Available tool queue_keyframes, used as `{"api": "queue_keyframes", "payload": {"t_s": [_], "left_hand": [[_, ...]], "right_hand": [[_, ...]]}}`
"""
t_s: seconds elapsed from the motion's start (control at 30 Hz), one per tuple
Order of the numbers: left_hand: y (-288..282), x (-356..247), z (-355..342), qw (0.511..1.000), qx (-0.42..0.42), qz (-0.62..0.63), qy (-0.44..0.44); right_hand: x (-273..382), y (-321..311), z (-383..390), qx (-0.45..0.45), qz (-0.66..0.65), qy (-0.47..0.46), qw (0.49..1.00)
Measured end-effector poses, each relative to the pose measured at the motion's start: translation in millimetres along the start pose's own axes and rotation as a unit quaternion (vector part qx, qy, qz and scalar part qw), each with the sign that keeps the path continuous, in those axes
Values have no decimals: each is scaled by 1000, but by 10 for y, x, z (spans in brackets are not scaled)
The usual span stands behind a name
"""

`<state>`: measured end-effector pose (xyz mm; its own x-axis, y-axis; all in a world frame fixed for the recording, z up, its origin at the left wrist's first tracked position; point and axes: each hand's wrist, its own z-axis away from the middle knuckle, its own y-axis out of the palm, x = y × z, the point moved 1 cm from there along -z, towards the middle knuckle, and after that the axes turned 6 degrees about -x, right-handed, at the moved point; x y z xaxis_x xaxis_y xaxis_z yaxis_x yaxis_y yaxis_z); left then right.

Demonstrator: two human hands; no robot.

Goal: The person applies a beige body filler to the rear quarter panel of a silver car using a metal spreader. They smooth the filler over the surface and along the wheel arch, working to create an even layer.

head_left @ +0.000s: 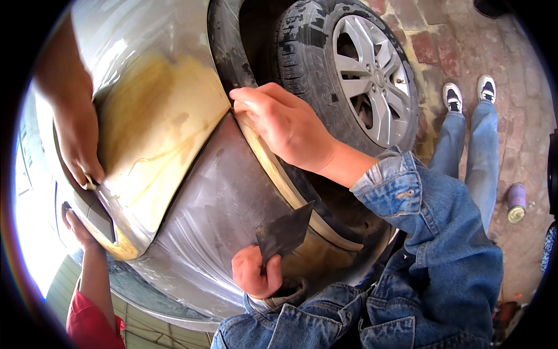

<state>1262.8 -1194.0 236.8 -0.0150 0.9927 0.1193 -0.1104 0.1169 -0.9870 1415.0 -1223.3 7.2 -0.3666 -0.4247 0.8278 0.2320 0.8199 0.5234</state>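
Observation:
My left hand [256, 271] grips a dark, flat, four-cornered sheet [285, 232] between thumb and fingers, in front of the grey lower car panel [203, 192]. Whether it is sandpaper or a spreader, I cannot tell. My right hand [285, 125] is closed, fingertips against the wheel arch edge where two panels meet; anything inside it is hidden. Above the dark seam, a panel [163, 110] carries a broad yellowish patch. Yellow also runs along the arch lip [273, 157].
A wheel [372, 81] stands within the arch. At the left, another person's hand [78, 139] pinches something small near the lamp recess; a further hand [78, 230] with a red sleeve touches the car. Someone's legs [482, 151] and a can [516, 202] are on the brick floor.

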Motion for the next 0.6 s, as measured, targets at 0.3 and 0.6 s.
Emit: {"api": "queue_keyframes", "payload": {"t_s": [0.3,0.6], "left_hand": [[29,-126,-125,1000,-19,9,-4],[29,-155,-217,999,7,-18,39]], "right_hand": [[107,-3,63,-7,22,8,1000],[183,33,96,-46,-20,75,996]]}}
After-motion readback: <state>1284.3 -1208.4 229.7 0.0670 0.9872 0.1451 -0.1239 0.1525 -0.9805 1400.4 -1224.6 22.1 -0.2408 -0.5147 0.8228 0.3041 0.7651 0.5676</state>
